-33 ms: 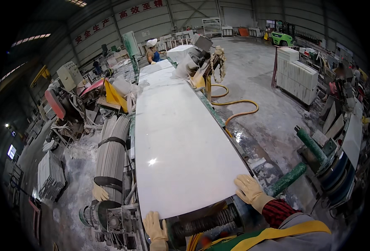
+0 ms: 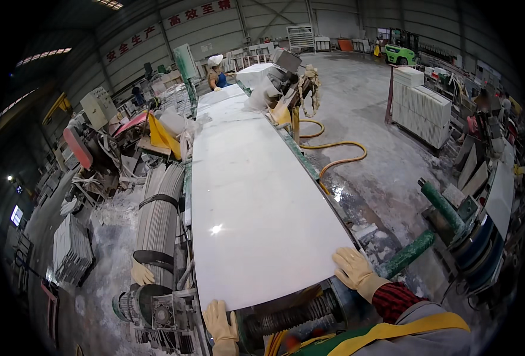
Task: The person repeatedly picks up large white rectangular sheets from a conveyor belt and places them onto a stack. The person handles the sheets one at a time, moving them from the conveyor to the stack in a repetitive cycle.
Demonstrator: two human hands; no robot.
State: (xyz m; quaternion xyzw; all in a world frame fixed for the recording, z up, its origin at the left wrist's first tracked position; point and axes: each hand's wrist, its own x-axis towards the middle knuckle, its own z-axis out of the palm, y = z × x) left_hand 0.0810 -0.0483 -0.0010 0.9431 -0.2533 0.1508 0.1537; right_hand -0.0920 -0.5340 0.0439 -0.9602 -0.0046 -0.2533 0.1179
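Slab [image 2: 262, 207], white and glossy, lies flat along a long bench, its near edge directly before the person and its length running away toward the far end. A bright light reflection shows on its surface, left of centre.

Left hand [image 2: 220, 327], in a cream glove, is at the near left corner of the slab. Its fingers are extended, with a gap between fingers and thumb; whether it grips the edge cannot be told. Right hand [image 2: 355, 272], likewise gloved, lies at the near right corner, palm down, fingers stretched out and slightly spread over the edge. Its thumb's position below the edge cannot be told.

Beneath the near edge, between the hands, is a dark ribbed roller [image 2: 292, 314]. Left of the bench stands a bundle of strips [image 2: 160, 219] bound by two black straps; a loose glove [image 2: 142, 273] rests against its lower end, just above a motor [image 2: 126, 305].

To the right, a yellow hose [image 2: 357, 148] curves across the wet floor [image 2: 357, 95]. A stack of white slabs [image 2: 421, 113] stands well apart, with a green forklift [image 2: 400, 52] behind. At the bench's far end stands a co-worker [image 2: 218, 76] in a white cap and blue apron.
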